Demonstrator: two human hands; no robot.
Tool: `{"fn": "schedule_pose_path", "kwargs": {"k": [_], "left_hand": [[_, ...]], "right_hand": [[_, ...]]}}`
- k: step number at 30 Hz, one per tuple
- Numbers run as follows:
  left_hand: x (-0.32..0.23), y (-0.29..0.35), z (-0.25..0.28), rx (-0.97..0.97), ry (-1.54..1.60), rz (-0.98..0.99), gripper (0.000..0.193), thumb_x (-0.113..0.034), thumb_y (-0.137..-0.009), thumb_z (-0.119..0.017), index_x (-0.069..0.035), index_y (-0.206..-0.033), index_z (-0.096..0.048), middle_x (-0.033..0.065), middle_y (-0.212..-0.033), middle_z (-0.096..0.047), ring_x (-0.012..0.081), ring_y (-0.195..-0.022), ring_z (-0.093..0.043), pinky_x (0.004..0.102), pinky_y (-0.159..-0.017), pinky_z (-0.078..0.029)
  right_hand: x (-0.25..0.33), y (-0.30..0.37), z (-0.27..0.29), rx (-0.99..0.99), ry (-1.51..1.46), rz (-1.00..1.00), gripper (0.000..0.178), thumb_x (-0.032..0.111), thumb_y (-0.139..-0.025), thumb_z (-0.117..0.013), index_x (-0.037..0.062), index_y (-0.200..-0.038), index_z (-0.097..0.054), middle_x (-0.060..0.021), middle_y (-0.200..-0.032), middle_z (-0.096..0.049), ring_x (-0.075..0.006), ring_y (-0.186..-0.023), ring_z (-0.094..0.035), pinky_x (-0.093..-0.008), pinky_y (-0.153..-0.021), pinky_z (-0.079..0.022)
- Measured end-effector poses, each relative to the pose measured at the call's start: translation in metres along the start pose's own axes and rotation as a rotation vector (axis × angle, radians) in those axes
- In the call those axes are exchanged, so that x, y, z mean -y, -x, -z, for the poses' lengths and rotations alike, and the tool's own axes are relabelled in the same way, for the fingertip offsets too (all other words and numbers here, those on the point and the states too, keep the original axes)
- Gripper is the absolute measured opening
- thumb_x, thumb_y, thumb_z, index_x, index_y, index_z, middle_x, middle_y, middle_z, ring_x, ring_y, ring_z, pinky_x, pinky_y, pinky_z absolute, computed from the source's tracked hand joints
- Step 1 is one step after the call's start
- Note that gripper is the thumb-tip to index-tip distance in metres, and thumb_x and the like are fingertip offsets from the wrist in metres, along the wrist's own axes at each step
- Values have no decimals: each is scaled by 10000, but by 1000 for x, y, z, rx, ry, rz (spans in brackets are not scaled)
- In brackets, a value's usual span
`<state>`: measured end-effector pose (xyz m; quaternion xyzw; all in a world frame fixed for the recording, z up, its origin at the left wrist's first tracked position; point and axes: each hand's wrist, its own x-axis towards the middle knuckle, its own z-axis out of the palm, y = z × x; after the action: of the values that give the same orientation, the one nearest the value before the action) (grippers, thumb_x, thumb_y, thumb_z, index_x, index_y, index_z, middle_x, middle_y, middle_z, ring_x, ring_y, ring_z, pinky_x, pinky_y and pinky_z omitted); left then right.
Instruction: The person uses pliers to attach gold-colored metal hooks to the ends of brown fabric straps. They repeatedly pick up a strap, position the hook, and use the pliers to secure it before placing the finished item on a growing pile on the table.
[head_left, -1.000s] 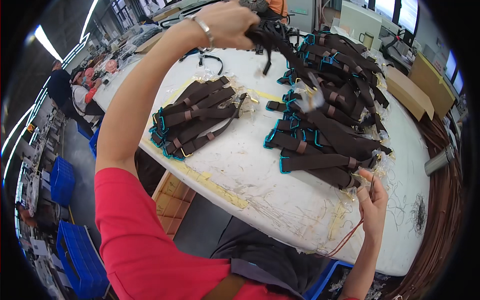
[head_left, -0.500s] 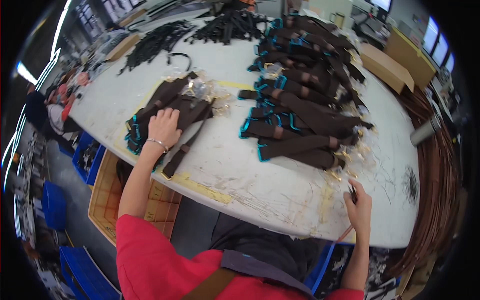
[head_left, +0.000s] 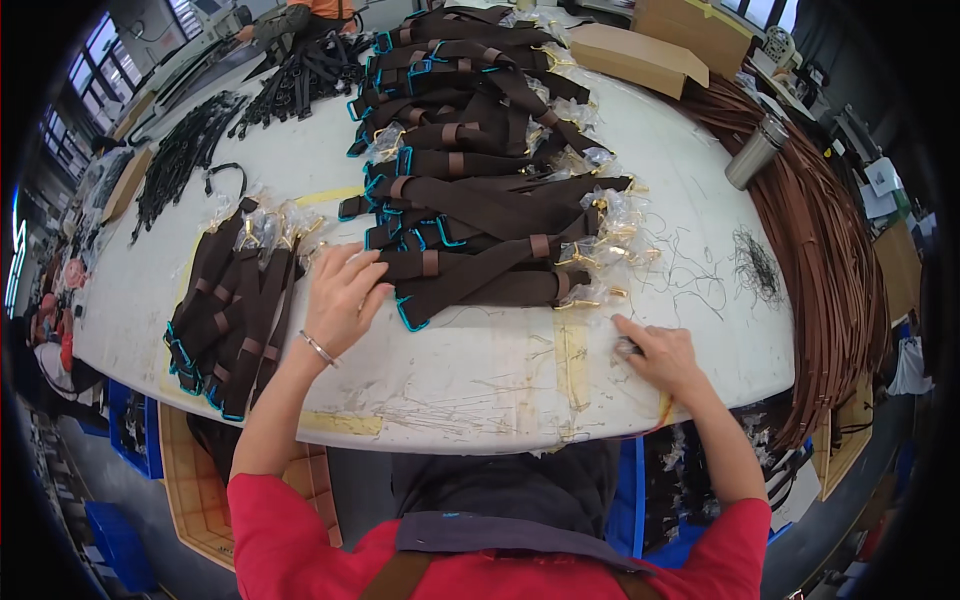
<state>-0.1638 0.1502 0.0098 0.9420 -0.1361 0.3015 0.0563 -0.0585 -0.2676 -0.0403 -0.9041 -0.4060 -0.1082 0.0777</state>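
Note:
A large pile of dark brown straps (head_left: 490, 285) covers the middle of the table, with turquoise-edged buckles at the left ends and gold-coloured hooks in clear plastic (head_left: 605, 225) at the right. My left hand (head_left: 345, 295) is over the near left end of this pile, fingers stretched out and holding nothing; whether its fingertips touch a strap I cannot tell. Left of it lies a smaller bundle of the same straps (head_left: 225, 310). My right hand (head_left: 660, 358) is closed low over the table, right of the hooks, around a small dark object mostly hidden by the fingers.
Black straps (head_left: 185, 160) lie at the far left. A steel flask (head_left: 757, 150) stands beside long brown strips (head_left: 800, 250) hanging over the right edge. A cardboard box (head_left: 640, 55) sits at the back, and a tangle of dark thread (head_left: 757, 265) near the right.
My view has turned to the right. My left hand has left the smaller bundle and come to the large pile. The strap lying askew beside the smaller bundle now lies along it.

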Motion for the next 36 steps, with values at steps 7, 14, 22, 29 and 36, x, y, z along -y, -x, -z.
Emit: {"fn": "schedule_pose_path", "kwargs": {"k": [7,14,22,29,36], "left_hand": [[-73,-73,-52,82,141,-109,325,-142,-706,-689,-27,-987,-573,78,-853,-558,240,-809,-514,337,-678,-397],[-71,-77,-59,182,231,-8,393,-142,-731,-666,-6,-1071,-522,115,-934,-552,277,-888,-521,363,-765,-425],[-57,-88,-59,163,333,69,121,-78,-818,-542,-19,-924,-554,146,-811,-602,322,-776,-574,404,-678,-442],[-53,-120,-23,359,511,49,169,-78,-825,-543,-19,-981,-569,145,-852,-607,338,-791,-580,382,-702,-460],[-17,-101,24,782,934,423,148,-93,-799,-621,35,-794,-549,32,-653,-572,84,-579,-531,262,-554,-425]], "right_hand": [[-155,-29,4,-66,468,-644,324,276,-812,-588,163,-1113,-552,-106,-625,-614,-293,-568,-608,-412,-525,-463],[-87,-46,-8,-38,22,-332,337,274,-818,-560,198,-1146,-554,-122,-711,-641,-308,-656,-623,-424,-600,-483],[-88,-59,21,-351,-232,-607,259,216,-793,-615,135,-1038,-635,-130,-711,-635,-302,-648,-618,-384,-611,-478],[0,-142,36,-144,-278,-120,465,132,-719,-582,147,-1183,-547,-144,-748,-637,-293,-712,-620,-351,-643,-482],[16,-95,92,-4,-79,-107,260,132,-695,-596,96,-952,-584,-120,-666,-618,-317,-626,-607,-404,-554,-458]]}}
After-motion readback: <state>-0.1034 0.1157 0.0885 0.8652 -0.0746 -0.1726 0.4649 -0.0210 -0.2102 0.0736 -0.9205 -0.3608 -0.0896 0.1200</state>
